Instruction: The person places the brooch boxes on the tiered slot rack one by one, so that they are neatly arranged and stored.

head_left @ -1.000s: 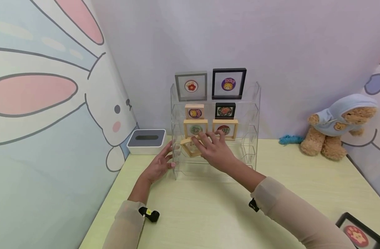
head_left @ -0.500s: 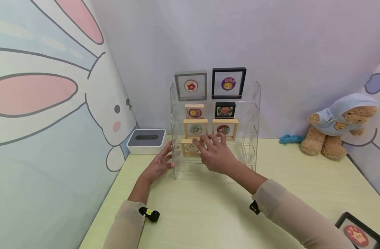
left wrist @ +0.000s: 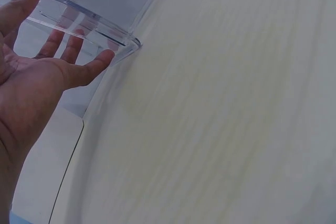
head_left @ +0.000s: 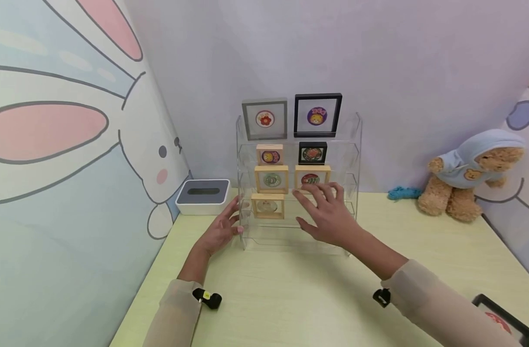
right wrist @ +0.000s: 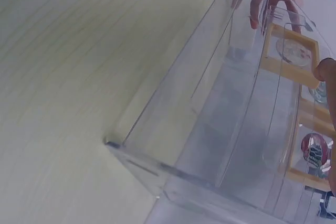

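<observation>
A clear acrylic tiered rack (head_left: 299, 237) holds several small picture frames. On a lower tier at the left stands a light wooden frame (head_left: 268, 206) with a round badge inside. My right hand (head_left: 329, 219) hovers in front of the rack, right of that frame, fingers spread and holding nothing. It partly covers another wooden frame (head_left: 312, 174) with a red badge. My left hand (head_left: 221, 230) touches the rack's left side with extended fingers. In the left wrist view, fingers (left wrist: 72, 51) of this hand show by the clear side panel.
Higher up stand a grey frame (head_left: 265, 119), a black frame (head_left: 317, 115) and smaller frames. A white tissue box (head_left: 204, 197) sits left. At right are a teddy bear (head_left: 468, 178), a blue bundle (head_left: 404, 193) and a dark frame (head_left: 505, 320) lying on the table.
The tilted wooden frame was straightened in the lower left tier, and my right hand has let it go and moved right. My left hand has stayed at the rack's side.
</observation>
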Demonstrator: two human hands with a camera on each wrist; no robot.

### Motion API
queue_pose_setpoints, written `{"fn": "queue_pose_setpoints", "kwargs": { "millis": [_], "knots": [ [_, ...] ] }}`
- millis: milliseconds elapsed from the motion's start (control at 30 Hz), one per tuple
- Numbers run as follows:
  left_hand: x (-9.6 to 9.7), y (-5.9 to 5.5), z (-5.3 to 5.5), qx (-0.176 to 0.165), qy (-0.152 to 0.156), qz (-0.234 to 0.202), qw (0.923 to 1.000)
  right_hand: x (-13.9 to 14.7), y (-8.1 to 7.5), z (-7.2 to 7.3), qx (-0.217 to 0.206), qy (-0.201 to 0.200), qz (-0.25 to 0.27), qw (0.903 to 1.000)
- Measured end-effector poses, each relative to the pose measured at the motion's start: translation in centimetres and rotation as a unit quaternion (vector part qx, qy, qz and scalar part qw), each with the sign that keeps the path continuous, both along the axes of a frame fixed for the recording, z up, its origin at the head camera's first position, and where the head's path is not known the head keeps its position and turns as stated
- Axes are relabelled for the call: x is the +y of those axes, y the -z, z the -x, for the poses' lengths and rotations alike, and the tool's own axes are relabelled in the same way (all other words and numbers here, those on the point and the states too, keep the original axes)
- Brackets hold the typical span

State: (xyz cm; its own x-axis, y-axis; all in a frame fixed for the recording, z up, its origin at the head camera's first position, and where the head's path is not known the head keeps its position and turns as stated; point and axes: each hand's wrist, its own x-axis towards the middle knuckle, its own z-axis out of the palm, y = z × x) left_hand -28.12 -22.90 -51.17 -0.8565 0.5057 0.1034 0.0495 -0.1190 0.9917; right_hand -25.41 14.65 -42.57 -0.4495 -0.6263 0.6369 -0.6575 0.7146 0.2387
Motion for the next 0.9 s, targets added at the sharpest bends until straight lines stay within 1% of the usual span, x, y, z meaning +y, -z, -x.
{"fn": "queue_pose_setpoints", "kwargs": {
  "millis": [100, 333, 433, 600, 700, 767, 833, 900],
  "knots": [
    [-0.1, 0.0, 0.1, 0.000, 0.002, -0.007, 1.0000, 2.0, -0.3, -0.7, -0.017, -0.001, 0.010, 0.9998],
    [-0.1, -0.2, 0.1, -0.003, -0.002, -0.003, 1.0000, 6.8, 0.0, -2.3, -0.027, 0.006, 0.051, 0.9983],
    [-0.2, -0.3, 0.0, -0.001, -0.002, 0.002, 1.0000, 9.1, 0.3, -3.2, -0.042, 0.024, 0.064, 0.9968],
    [-0.2, -0.3, 0.1, -0.001, -0.004, 0.009, 0.9999, 13.0, 0.9, -5.1, -0.085, 0.071, 0.076, 0.9909],
    [-0.2, -0.3, 0.0, -0.002, -0.004, 0.010, 0.9999, 15.5, 1.4, -6.2, -0.123, 0.102, 0.082, 0.9839],
    [-0.2, -0.3, 0.0, -0.004, -0.004, 0.011, 0.9999, 17.1, 1.9, -7.0, -0.151, 0.129, 0.081, 0.9767],
    [-0.2, -0.4, -0.1, -0.007, -0.003, 0.010, 0.9999, 18.8, 2.5, -7.9, -0.184, 0.158, 0.078, 0.9670],
    [-0.2, -0.4, -0.2, -0.008, -0.003, 0.010, 0.9999, 20.4, 3.1, -8.6, -0.218, 0.189, 0.067, 0.9551]
  ]
}}
